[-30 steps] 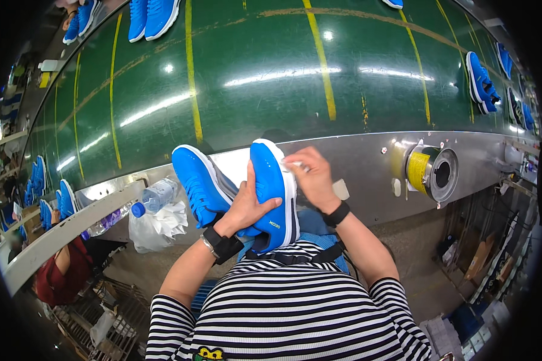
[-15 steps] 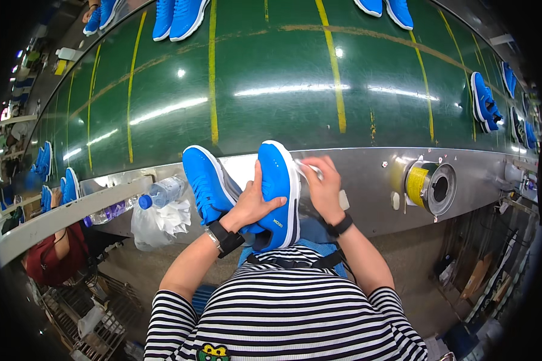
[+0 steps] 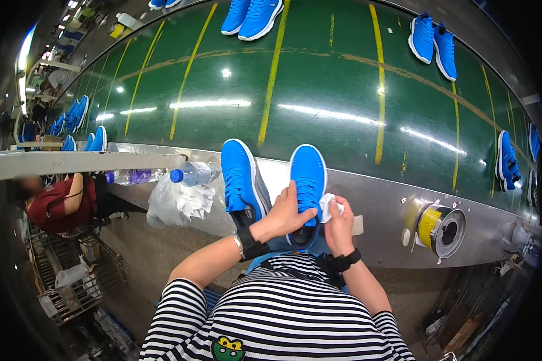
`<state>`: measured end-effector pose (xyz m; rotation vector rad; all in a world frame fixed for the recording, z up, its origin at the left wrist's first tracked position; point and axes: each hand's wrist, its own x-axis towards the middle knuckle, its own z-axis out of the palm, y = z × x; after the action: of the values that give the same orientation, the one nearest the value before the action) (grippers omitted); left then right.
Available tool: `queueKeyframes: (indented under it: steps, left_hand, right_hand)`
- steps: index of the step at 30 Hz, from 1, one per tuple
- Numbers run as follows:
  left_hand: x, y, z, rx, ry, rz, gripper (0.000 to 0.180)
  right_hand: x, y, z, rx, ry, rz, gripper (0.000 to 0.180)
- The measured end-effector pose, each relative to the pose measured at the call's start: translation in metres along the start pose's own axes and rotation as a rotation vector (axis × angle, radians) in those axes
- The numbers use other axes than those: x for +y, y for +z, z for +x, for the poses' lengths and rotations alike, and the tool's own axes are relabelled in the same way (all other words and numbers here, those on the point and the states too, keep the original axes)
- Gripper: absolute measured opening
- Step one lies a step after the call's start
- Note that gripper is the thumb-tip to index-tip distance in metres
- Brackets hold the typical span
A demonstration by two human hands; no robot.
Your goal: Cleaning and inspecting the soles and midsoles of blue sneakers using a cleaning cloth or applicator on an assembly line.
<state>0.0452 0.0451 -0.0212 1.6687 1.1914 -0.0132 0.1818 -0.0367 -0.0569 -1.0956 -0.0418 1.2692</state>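
Note:
My left hand (image 3: 287,213) grips a blue sneaker (image 3: 308,169) with a white sole, its toe pointing away from me and its laces upward. The thumb lies across the shoe near its opening. A crumpled white wipe (image 3: 329,207), cloth or paper, is pinched in my right hand (image 3: 341,227), close against the right side of that shoe. Just left of it, a second blue sneaker (image 3: 237,169) rests on the metal ledge (image 3: 379,210), partly behind my left wrist.
Beyond the ledge runs a green belt (image 3: 325,78) with yellow lines, carrying pairs of blue sneakers (image 3: 432,45). Left are a capped bottle (image 3: 197,174), a plastic bag (image 3: 177,204) and a white bar (image 3: 90,162). A round tin (image 3: 445,231) stands right. Another person (image 3: 63,204) is at far left.
The held sneaker has turned from showing its side to laces up. My right hand has brought the wipe in close beside it. The whole view has shifted, with more of the other person visible.

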Motion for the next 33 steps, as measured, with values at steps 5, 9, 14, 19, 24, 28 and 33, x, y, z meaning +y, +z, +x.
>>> queueKeyframes:
  steps: [5, 9, 14, 19, 24, 28, 33]
  left_hand:
    - [0.001, 0.016, -0.027, 0.195, 0.168, 0.031, 0.06]
    - [0.017, 0.024, -0.031, 0.178, 0.171, -0.287, 0.055]
    - [0.016, 0.054, -0.017, 0.472, 0.099, -0.177, 0.086]
    - [0.008, 0.073, -0.004, 0.35, 0.066, -0.412, 0.101]
    - [-0.008, 0.083, -0.001, 0.131, 0.079, -0.257, 0.084]
    - [-0.012, 0.096, -0.002, 0.193, 0.167, -0.208, 0.07]
    - [-0.022, 0.099, 0.001, 0.245, 0.227, -0.197, 0.057]
  right_hand:
    - [0.002, -0.017, 0.009, 0.089, 0.172, 0.088, 0.019]
    - [-0.008, -0.038, 0.015, 0.156, 0.232, -0.038, 0.021]
    - [-0.018, -0.052, 0.023, 0.173, 0.099, -0.293, 0.02]
    - [-0.045, -0.058, 0.026, 0.233, -0.176, -0.365, 0.018]
    - [-0.093, 0.006, 0.035, 0.115, -0.49, -0.803, 0.011]
    - [-0.095, 0.02, 0.062, -0.027, -0.66, -1.117, 0.008]
    - [-0.071, 0.014, 0.049, -0.169, -0.816, -1.204, 0.009]
